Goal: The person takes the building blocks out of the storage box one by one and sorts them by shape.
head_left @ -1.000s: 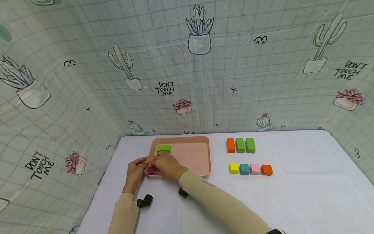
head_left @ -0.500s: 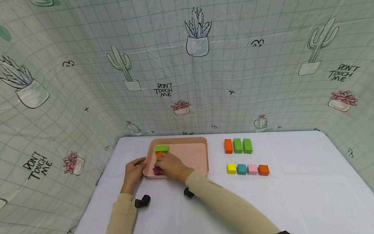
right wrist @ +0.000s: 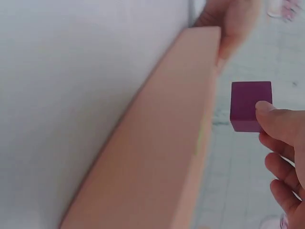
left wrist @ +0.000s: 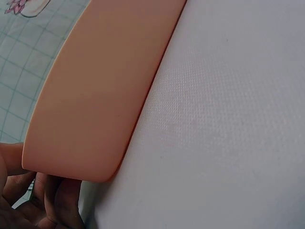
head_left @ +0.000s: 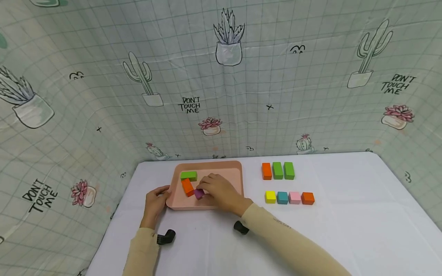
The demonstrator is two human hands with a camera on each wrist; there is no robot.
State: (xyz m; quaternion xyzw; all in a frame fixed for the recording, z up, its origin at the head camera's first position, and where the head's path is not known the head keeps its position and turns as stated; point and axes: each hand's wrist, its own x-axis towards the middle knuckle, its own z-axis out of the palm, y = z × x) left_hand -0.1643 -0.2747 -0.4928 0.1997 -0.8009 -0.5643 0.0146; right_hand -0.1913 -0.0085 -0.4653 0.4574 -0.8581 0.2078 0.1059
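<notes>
In the head view, my right hand (head_left: 222, 193) pinches a purple cube (head_left: 198, 194) over the tray. The right wrist view shows that cube (right wrist: 250, 106) above the rim, with the thumb pressed on one face. My left hand (head_left: 155, 201) grips the left wall of the shallow pink tray (head_left: 226, 166) near its front corner. In the left wrist view its fingers (left wrist: 66, 198) bend against the tray's outer wall (left wrist: 90, 105). Inside the tray, a green block (head_left: 188, 176) lies crosswise, and an orange block (head_left: 187, 187) slants just in front of it.
Right of the tray stands a back row of an orange block (head_left: 266, 171) and two green blocks (head_left: 277, 171). A front row has a yellow cube (head_left: 270, 197), a teal cube (head_left: 282, 197), a pink cube (head_left: 294, 197) and an orange cube (head_left: 308, 198). A patterned cloth (head_left: 172, 76) hangs behind.
My right hand has lifted the purple cube from the tray's front left corner and carried it rightward, uncovering the orange block. The left hand stays at the tray's left wall.
</notes>
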